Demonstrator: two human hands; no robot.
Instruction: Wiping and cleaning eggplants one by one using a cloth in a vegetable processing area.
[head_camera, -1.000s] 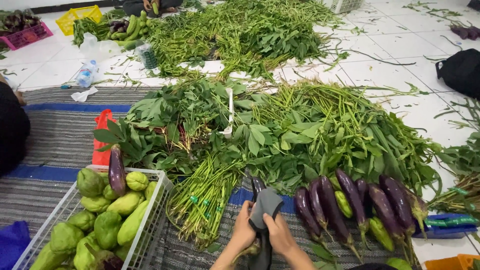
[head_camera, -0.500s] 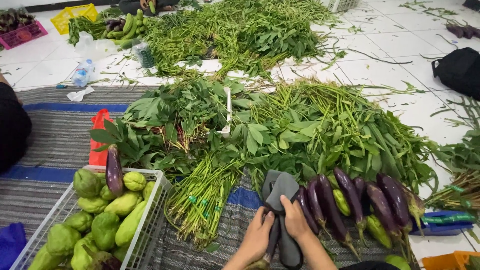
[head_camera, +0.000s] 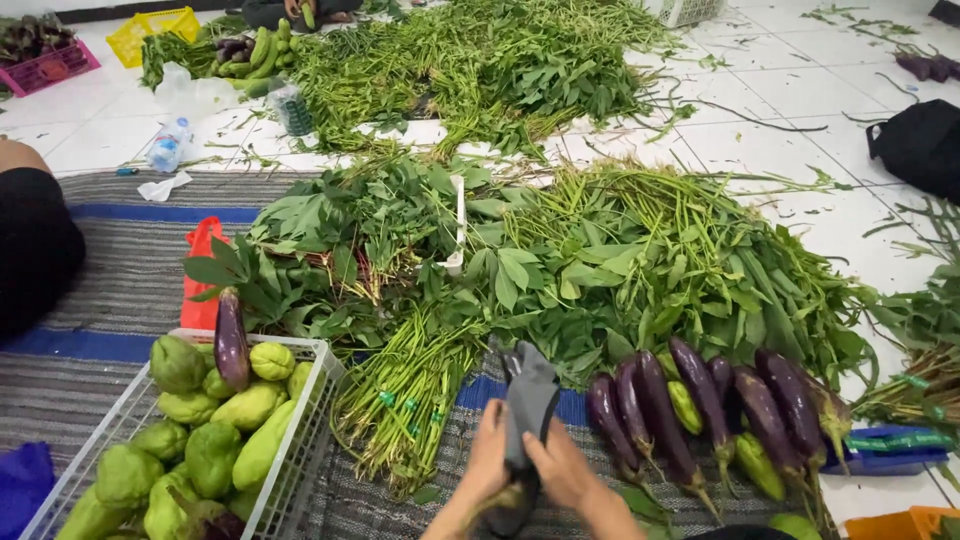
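Observation:
A dark grey cloth stands up between my two hands at the bottom middle of the head view. My left hand grips its left side and my right hand grips its lower right side. Bundled green long beans lie just left of my hands. A row of purple eggplants lies just to the right, on a striped grey mat.
A white wire basket with green chayotes and one eggplant sits at lower left. Leafy greens cover the middle. A black bag lies right. A person's dark sleeve shows at left.
My hands and the grey cloth have shifted a little to the right and upward, and the cloth now stands taller between my fingers. The camera has moved slightly closer.

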